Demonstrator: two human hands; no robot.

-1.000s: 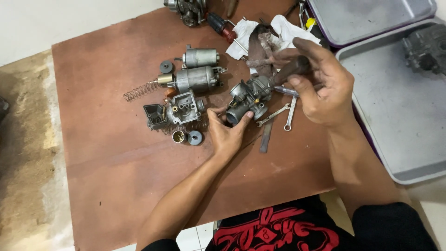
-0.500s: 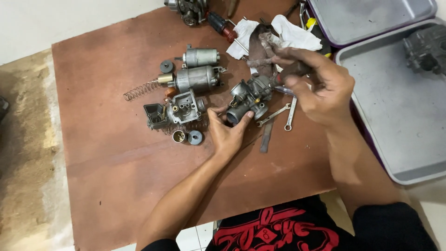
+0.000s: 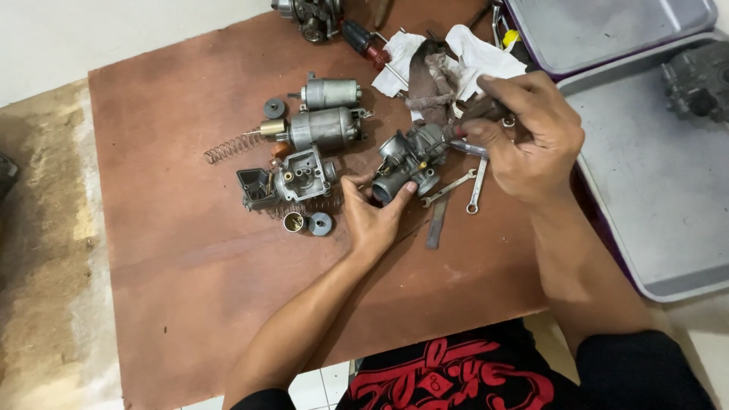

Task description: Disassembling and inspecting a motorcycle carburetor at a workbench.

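A grey metal carburettor body [image 3: 410,158] lies near the middle of a brown wooden board [image 3: 182,250]. My left hand [image 3: 372,216] grips its round lower end from below, thumb and fingers around the opening. My right hand [image 3: 524,137] is closed on a dark-handled tool whose tip meets the carburettor's upper right side. A dirty brown and white rag [image 3: 440,64] lies just behind it.
Left of the carburettor lie two grey cylinders [image 3: 326,114], a float bowl part [image 3: 300,176], a spring [image 3: 228,148] and small round pieces [image 3: 307,222]. Two small wrenches [image 3: 463,188] rest under my right hand. An open grey metal case [image 3: 661,190] stands at the right.
My right hand has shifted slightly left and down, bringing the tool's tip onto the carburettor. My left hand keeps its hold.
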